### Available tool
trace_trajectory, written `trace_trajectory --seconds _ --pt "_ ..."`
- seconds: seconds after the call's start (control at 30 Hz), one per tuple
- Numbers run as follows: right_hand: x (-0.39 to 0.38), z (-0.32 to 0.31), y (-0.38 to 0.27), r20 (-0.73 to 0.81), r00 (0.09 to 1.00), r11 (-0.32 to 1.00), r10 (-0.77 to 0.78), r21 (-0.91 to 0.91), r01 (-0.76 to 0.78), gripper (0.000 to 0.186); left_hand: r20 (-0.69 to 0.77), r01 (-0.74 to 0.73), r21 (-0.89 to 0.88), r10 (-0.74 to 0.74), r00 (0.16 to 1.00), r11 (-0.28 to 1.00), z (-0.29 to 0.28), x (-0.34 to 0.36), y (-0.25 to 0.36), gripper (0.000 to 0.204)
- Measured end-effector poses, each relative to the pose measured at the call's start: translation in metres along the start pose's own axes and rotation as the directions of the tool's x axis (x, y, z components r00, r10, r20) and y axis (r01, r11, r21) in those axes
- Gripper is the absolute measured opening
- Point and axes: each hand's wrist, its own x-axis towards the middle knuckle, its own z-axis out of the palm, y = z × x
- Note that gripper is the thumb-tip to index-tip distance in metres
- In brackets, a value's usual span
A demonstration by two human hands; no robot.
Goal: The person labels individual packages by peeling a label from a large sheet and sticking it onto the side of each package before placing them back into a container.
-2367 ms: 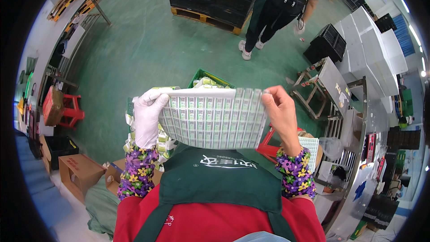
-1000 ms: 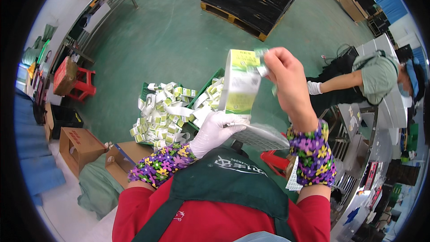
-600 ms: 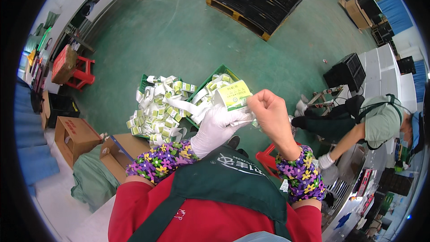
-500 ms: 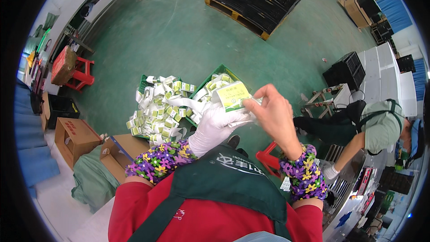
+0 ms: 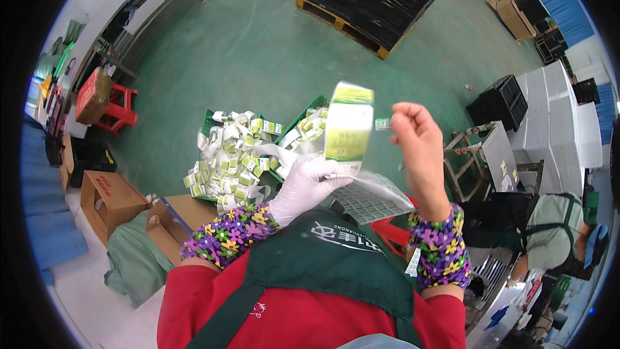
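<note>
My left hand (image 5: 303, 187), in a white glove, is closed on a strip of green-and-white printed labels (image 5: 349, 123). Part of the strip stands upright above the thumb; the rest trails left toward a crate. Under the same hand a glossy translucent sheet with a grid pattern (image 5: 371, 200) sticks out to the right. My bare right hand (image 5: 418, 145) is raised to the right of the strip, apart from it. Thumb and forefinger are pinched together at a small green-and-white sticker (image 5: 382, 123). Heaped label strips (image 5: 229, 158) fill a green crate, and more lie in a second green crate (image 5: 316, 103).
A red plastic stool (image 5: 391, 232) stands close below my right arm. Open cardboard boxes (image 5: 111, 200) and green cloth (image 5: 135, 258) are at left. Black crates on a pallet (image 5: 339, 24) stand ahead. A co-worker (image 5: 549, 229) bends over at right.
My right hand has moved away from the strip, up and to the right, with the small sticker. The strip now stands more upright, and the gridded sheet shows. The co-worker has shifted lower.
</note>
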Motion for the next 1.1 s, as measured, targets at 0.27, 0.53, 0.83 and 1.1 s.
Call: trace_trajectory --seconds 0.27,0.53,0.83,1.1 --pt "-0.023 0.012 0.018 0.173 0.984 0.992 0.046 -0.121 -0.025 0.022 -0.002 0.027 0.064 -0.027 1.000 0.998 -0.005 0.005 0.017 0.024" --pt "-0.014 0.003 0.015 0.312 0.945 0.897 0.099 -0.440 0.052 0.027 -0.055 -0.282 0.118 0.290 0.956 0.952 -0.010 0.007 0.015 0.015" --pt "0.017 0.001 -0.003 0.089 0.993 0.994 0.082 0.063 -0.088 0.021 0.113 0.026 -0.042 -0.021 0.993 0.999 0.002 -0.006 0.004 0.020" --pt "-0.020 0.013 0.012 0.195 0.980 0.998 0.029 -0.057 -0.018 0.033 0.026 -0.053 0.043 0.052 0.998 0.998 -0.011 0.007 0.024 0.027"
